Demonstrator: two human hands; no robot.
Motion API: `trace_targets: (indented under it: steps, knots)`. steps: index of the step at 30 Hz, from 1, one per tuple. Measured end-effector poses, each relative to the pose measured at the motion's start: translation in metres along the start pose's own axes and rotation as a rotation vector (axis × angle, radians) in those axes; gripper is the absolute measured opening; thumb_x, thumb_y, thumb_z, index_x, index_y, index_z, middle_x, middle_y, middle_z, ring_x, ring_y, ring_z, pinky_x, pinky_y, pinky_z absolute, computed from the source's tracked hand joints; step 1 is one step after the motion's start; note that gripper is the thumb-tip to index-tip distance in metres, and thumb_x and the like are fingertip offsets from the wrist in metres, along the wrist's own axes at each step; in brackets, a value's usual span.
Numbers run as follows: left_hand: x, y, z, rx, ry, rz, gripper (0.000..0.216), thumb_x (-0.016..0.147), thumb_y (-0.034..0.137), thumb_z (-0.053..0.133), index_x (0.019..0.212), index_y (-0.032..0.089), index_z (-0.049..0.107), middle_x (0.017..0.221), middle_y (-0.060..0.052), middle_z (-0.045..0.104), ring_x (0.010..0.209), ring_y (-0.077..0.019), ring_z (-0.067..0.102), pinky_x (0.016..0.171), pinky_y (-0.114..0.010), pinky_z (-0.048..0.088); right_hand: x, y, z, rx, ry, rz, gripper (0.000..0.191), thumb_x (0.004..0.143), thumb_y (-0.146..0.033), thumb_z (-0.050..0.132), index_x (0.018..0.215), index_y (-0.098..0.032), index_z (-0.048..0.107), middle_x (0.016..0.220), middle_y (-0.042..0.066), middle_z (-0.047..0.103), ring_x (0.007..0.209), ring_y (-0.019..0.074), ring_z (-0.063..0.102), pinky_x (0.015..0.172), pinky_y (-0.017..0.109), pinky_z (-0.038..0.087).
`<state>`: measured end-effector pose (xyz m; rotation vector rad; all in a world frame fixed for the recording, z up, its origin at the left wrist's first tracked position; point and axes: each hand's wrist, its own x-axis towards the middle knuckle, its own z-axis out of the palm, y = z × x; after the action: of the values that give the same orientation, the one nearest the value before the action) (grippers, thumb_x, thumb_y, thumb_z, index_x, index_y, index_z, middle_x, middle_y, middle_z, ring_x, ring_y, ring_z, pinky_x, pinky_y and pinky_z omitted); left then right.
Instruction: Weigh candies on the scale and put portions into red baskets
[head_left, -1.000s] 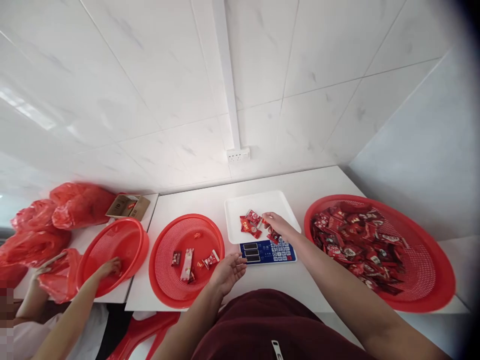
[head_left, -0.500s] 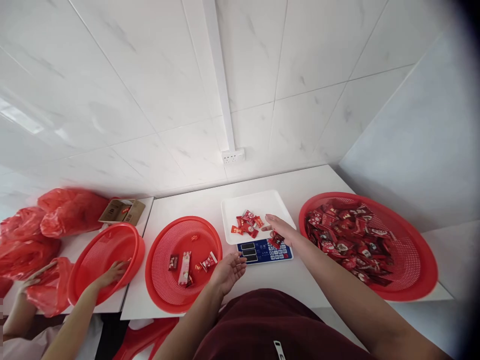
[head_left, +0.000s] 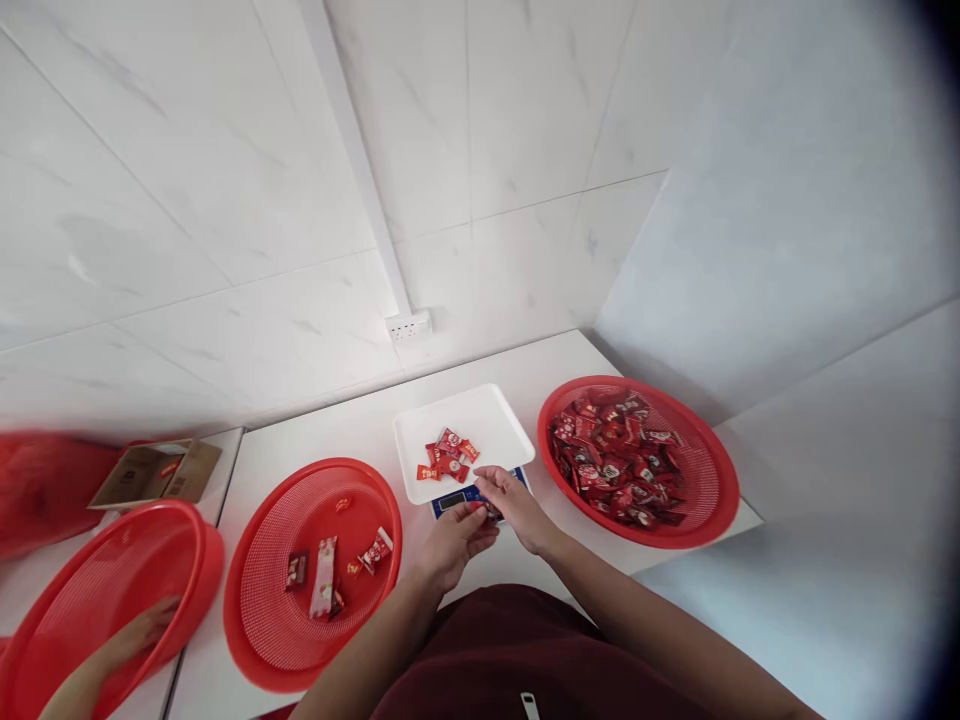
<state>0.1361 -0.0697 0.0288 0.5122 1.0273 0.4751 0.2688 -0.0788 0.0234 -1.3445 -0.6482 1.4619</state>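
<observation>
nearest is a dark red top [head_left: 487, 650] with a pale zip pull [head_left: 529, 705], a forearm reaching out on either side of it. past that, the hands meet low over the front of the scale [head_left: 451, 502]. the right hand [head_left: 514, 505] is bent round a few dark red sweets [head_left: 491, 512], its thumb and forefinger near the pan's close edge. the left hand [head_left: 457, 540] is half curled, fingertips at the same sweets; i cannot tell whether it grips any.

to the left, a red basket [head_left: 238, 595] holds a long pink bar [head_left: 324, 578], a dark packet [head_left: 296, 570], a red and white sweet [head_left: 376, 550] and some small orange bits. farther left, another person's hand [head_left: 142, 630] reaches into a red tub [head_left: 82, 580].

just beyond the hands, the white pan [head_left: 484, 405] bears a small loose pile [head_left: 448, 458] of red and orange sweets. right of it, a second basket [head_left: 720, 470] holds a big heap [head_left: 615, 460] of red wrapped ones.

behind the tub lie an open box [head_left: 139, 475] and a blurred red bag [head_left: 45, 490]. farthest is the tiled wall [head_left: 292, 320], with a socket [head_left: 409, 325].
</observation>
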Motion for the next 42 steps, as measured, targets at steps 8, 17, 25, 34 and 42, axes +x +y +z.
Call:
trace_targets:
  steps: [8,17,25,34,42]
  knots:
    - [0.007,-0.007,0.012,-0.010,0.024,-0.039,0.016,0.074,0.021,0.070,0.074,0.016,0.054,0.075,-0.003,0.067,0.066,-0.0119,0.063,0.069,-0.025,0.047,-0.015,0.005,-0.053,-0.235,-0.130,-0.072,0.020,0.073,-0.027,0.059,0.092,-0.021,0.063,0.088,0.004,0.068,0.082,0.0189,0.064,0.076,0.035,0.051]
    - [0.013,-0.007,0.027,-0.109,0.150,-0.028,0.009,0.078,0.012,0.059,0.082,0.016,0.052,0.077,-0.004,0.068,0.062,-0.0125,0.065,0.067,-0.025,0.052,0.039,-0.015,-0.184,-0.690,0.384,-0.067,0.030,0.083,-0.024,0.046,0.108,-0.019,0.061,0.113,0.008,0.064,0.104,0.0205,0.059,0.090,0.035,0.046]
    - [0.006,-0.017,0.030,-0.122,0.196,-0.052,0.011,0.080,0.015,0.057,0.090,0.016,0.053,0.078,-0.005,0.069,0.059,-0.0119,0.065,0.062,-0.023,0.052,0.084,0.002,-0.272,-0.863,0.388,0.029,0.028,0.071,-0.004,0.054,0.091,-0.015,0.070,0.134,0.014,0.049,0.120,0.0282,0.048,0.102,0.038,0.034]
    - [0.015,-0.028,0.039,-0.171,0.221,-0.035,0.014,0.078,0.018,0.060,0.087,0.017,0.050,0.077,-0.005,0.068,0.061,-0.0133,0.066,0.059,-0.023,0.051,0.087,-0.011,-0.282,-0.710,0.320,0.064,0.024,0.082,-0.022,0.050,0.095,-0.016,0.069,0.097,0.012,0.070,0.095,0.0268,0.064,0.084,0.040,0.049]
    - [0.016,-0.028,0.047,-0.193,0.226,-0.014,0.011,0.082,0.024,0.058,0.084,0.016,0.051,0.068,-0.002,0.062,0.065,-0.0150,0.066,0.066,-0.027,0.053,0.057,-0.040,-0.256,-0.158,0.198,0.043,0.018,0.077,-0.031,0.062,0.092,-0.022,0.067,0.100,0.008,0.070,0.090,0.0233,0.066,0.077,0.034,0.056]
